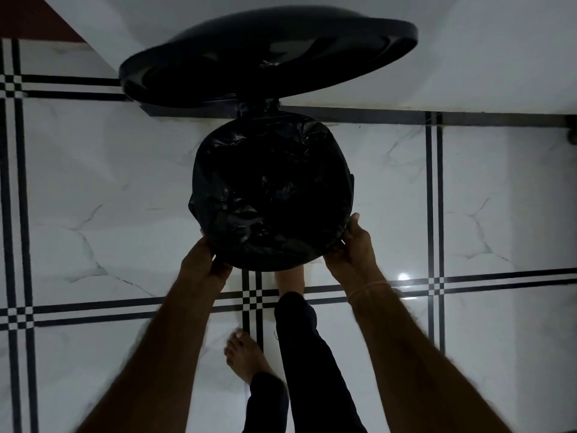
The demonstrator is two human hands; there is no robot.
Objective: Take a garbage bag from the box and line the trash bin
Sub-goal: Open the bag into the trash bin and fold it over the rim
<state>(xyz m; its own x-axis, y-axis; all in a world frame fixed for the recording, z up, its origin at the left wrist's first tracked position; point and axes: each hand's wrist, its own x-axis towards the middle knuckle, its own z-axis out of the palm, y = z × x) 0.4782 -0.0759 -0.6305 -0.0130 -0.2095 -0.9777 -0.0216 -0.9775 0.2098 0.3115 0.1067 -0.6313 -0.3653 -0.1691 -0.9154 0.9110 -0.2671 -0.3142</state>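
Both forearms reached down from the camera to the trash bin (271, 195) on the tiled floor (93, 182). The black garbage bag (237, 214) already covered the mouth of the bin. The left hand (204, 260) and the right hand (351, 245) gripped its folded edge at the near rim, fingers clenched on the plastic. The lid (268, 54) stood open, probably because a foot (288, 281) pressed the pedal. If this foot slipped, the lid could fall; a hard pull could tear the thin film.
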